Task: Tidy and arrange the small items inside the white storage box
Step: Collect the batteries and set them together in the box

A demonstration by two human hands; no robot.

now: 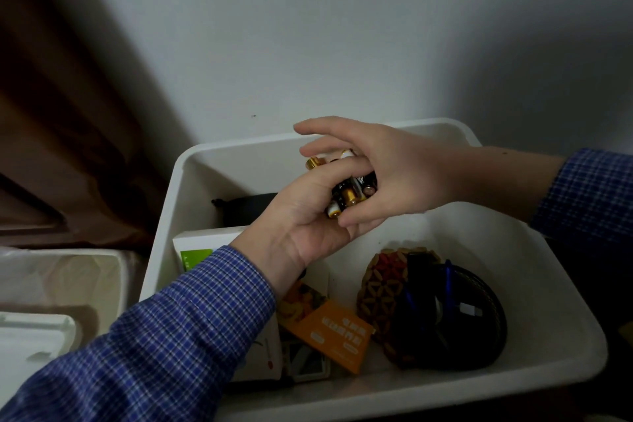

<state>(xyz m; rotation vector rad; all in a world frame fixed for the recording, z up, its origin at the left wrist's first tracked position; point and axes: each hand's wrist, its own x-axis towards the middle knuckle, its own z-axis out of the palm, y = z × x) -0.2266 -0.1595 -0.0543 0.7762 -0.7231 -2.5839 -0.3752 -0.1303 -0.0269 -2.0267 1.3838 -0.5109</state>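
Against grey wall (308, 27): white storage box (548, 336); brown curtain (68, 113) at left.

Both arms wore long sleeves, blue-and-white small check, woven shirt cloth. Left sleeve (164, 336) ended at wrist, cuff edge plain, slightly rumpled. Right sleeve (589, 192) stopped short of wrist, leaving part of forearm bare. Left hand (301, 226), right hand (394, 175) bare: no gloves, rings, watch visible.
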